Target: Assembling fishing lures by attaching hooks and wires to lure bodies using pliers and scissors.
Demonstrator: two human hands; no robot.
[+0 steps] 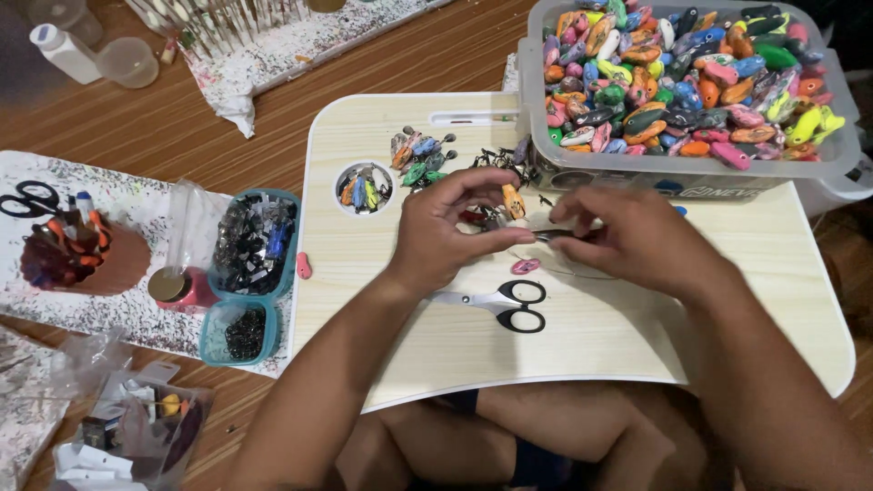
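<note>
My left hand [455, 227] pinches a small orange fishing lure [514, 201] above the pale wooden lap table [582, 336]. Close to its right, my right hand [627, 238] grips a thin dark metal tool [552, 235] whose tip points at the lure. A pink lure body [525, 266] lies on the table just below both hands. Black-handled scissors [505, 303] rest nearer to me. A cluster of finished lures with hooks [420, 156] lies beyond my left hand, and a few more sit in the table's round cup hole [362, 189].
A clear plastic bin [691, 168] full of several colourful lure bodies stands at the table's far right. Left of the table sit two teal trays of small metal parts [250, 245], a pink lure [304, 265], a brown holder with pens [77, 255] and another pair of scissors [27, 198].
</note>
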